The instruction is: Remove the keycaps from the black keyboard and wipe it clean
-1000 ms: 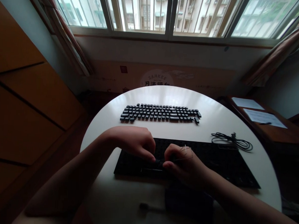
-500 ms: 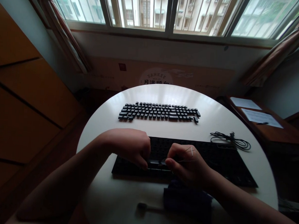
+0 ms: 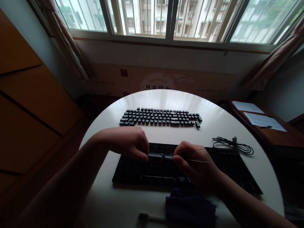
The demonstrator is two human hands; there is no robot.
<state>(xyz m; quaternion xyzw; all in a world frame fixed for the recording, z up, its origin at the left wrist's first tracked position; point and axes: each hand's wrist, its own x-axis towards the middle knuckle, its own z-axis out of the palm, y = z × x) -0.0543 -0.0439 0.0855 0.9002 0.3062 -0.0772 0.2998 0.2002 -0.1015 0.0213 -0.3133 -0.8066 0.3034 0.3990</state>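
A long black spacebar keycap (image 3: pixel 154 155) is raised above the black keyboard (image 3: pixel 130 173), which lies on the white round table. My left hand (image 3: pixel 131 142) is closed on the keycap's left end. At its other end, my right hand (image 3: pixel 194 160) grips a thin wire keycap puller (image 3: pixel 167 154) whose wires cross the bar. The wire's back loops stick out past my knuckles. Below the raised bar, a pale-outlined slot (image 3: pixel 158 179) shows in the keyboard's front row. My hands hide part of the keyboard.
Rows of loose black keycaps (image 3: pixel 162 117) lie at the far side of the round table (image 3: pixel 209 119). A coiled cable (image 3: pixel 243 148) sits at the right. Near me are a dark purple cloth (image 3: pixel 191 208) and a small brush (image 3: pixel 147 217). Papers (image 3: pixel 265 121) rest on a side desk.
The spacebar keycap has come up off the keyboard's front row, with both hands rising and moving away from me. The slot below it is now exposed.
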